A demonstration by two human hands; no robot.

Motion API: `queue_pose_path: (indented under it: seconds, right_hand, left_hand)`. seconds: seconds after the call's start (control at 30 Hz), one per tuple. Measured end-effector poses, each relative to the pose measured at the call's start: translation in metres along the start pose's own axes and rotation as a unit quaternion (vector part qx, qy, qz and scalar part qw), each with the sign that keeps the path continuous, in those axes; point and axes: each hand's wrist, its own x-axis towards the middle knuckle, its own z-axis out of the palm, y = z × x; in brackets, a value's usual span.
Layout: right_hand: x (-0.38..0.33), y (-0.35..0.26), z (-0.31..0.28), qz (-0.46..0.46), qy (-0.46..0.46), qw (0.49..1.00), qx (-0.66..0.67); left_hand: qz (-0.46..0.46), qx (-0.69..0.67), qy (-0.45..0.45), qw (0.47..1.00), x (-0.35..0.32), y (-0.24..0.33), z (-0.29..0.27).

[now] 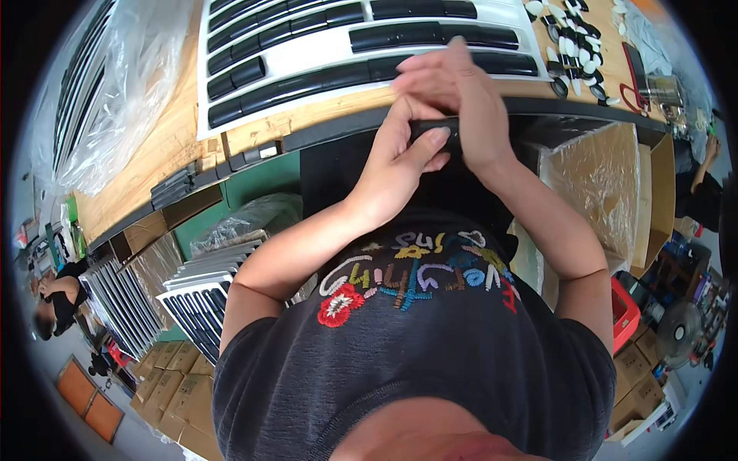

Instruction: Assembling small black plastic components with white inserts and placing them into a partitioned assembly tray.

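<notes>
In front of my chest, over the near edge of the workbench, my left hand is closed round a short black tube-like piece, with the thumb on top. Most of that piece is hidden by the fingers. My right hand is close against it, its fingers stretched out and slightly blurred, the palm turned toward the piece. Whether the palm touches the piece I cannot tell. Just beyond both hands lies a white tray with rows of glossy black tubes.
Small black and white oval parts lie in a heap at the far right of the wooden bench. Clear plastic film covers things at the left. A plastic-lined carton stands below right; stacked trays stand below left.
</notes>
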Motion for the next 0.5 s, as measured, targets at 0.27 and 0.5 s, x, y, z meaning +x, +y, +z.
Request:
queue_pose_path:
  seconds: [0.27, 0.5]
  right_hand:
    - [-0.002, -0.015, -0.049, -0.103, 0.136, 0.974, -0.148]
    - [0.056, 0.006, -0.192, -0.079, 0.275, 0.903, -0.321]
  left_hand:
    - [0.228, 0.434, 0.051, 0.87, 0.026, 0.056, -0.047]
    - [0.227, 0.881, 0.107, 0.401, 0.033, 0.134, -0.151]
